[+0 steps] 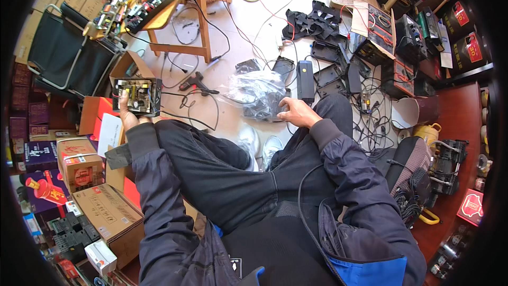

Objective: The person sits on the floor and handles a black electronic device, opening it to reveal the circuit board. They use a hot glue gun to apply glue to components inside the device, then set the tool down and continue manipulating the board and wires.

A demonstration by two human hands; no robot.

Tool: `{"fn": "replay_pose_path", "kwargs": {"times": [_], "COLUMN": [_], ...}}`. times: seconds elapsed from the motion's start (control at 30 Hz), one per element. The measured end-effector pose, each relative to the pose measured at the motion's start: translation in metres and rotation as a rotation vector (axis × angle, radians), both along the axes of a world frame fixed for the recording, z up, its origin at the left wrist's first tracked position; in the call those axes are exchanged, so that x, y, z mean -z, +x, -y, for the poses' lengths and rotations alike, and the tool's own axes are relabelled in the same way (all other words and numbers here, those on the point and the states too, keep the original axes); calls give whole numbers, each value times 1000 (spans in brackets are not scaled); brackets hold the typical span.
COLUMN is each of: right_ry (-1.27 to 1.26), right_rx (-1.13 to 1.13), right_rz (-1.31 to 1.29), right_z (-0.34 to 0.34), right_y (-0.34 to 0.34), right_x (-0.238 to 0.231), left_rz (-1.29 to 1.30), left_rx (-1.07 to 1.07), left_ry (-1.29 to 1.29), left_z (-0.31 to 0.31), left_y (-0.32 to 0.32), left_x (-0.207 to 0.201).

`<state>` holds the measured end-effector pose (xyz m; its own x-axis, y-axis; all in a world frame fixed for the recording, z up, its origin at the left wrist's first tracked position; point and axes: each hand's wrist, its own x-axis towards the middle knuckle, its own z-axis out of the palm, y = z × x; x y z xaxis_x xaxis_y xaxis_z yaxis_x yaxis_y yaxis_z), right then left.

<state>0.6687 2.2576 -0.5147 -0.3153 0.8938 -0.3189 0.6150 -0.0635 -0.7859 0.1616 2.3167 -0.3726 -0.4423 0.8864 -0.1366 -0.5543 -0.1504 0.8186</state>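
My left hand [128, 114] grips an open black-cased circuit board [136, 97], with its thumb over the near edge and its components facing up. Dark cables trail from the board's right side toward the floor. Over by my right knee, my right hand [299, 113] has its fingers curled together at the edge of a clear plastic bag [253, 92] with dark things inside. Whatever those fingers pinch, if anything, is too small to make out. A long black adapter box [305, 81] stands just beyond this hand. Left of the bag lies a dark-red and black power tool [197, 83].
A wooden stool [182, 47] carries a cluttered board of parts at the far left. Black plastic casings [330, 77] and tangled cables cover the floor at right. Cardboard boxes [108, 217] crowd my left side. A reddish-brown cabinet [455, 122] stands at right.
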Motion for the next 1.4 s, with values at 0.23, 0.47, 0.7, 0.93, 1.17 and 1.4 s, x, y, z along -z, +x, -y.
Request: {"fn": "replay_pose_path", "kwargs": {"times": [0.23,0.47,0.7,0.93,1.17,1.4], "right_ry": [-426,-243,250,-443,-665,-493], "right_rx": [330,584,865,951,805,791], "right_rz": [-285,-209,275,-393,-685,-629], "right_z": [-50,-195,-318,-357,-374,-395], "right_y": [25,33,58,87,39,-34], "right_x": [17,117,234,258,252,261], "left_rz": [76,181,313,474,525,556], "left_rx": [2,172,-134,-142,-176,-140], "left_ry": [7,38,-43,-58,-81,-32], "left_z": [4,16,13,-9,-31,-38], "left_y": [38,34,39,38,60,76], "left_x": [-8,-14,-29,-37,-41,-47]}}
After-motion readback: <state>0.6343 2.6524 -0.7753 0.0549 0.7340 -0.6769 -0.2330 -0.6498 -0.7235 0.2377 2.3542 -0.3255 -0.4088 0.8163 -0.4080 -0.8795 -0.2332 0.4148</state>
